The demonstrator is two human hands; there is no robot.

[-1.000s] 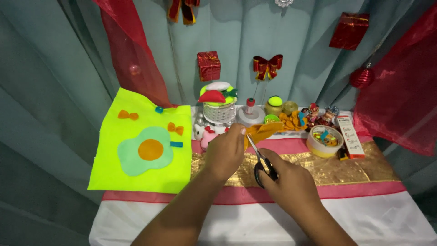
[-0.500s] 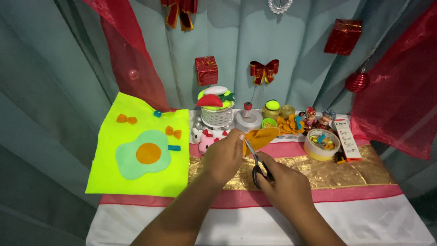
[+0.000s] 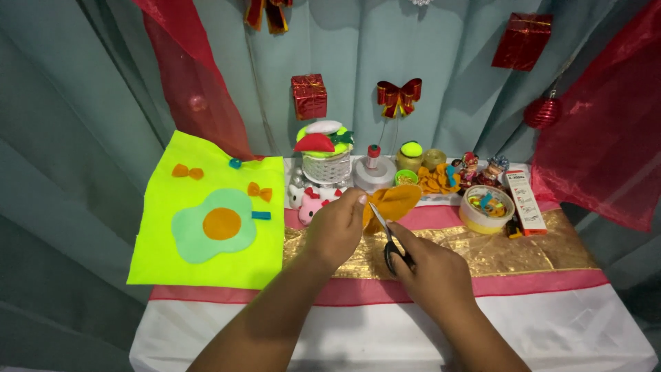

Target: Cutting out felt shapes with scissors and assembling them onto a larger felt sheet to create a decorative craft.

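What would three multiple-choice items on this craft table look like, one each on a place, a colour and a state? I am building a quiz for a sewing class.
1. Where does the neon yellow sheet lie?
A. at the table's left end
B. at the table's right end
C. under the roll of tape

2. What colour is the piece being cut?
A. blue
B. orange
C. white

3. How are the scissors held?
A. lying loose on the table
C. hanging on the curtain
B. in the right hand, blades at the felt

Answers: 1 A, the sheet hangs over the left edge. 2 B, the felt piece pinched by the left hand is orange. 3 B, the right hand has its fingers in the handles.
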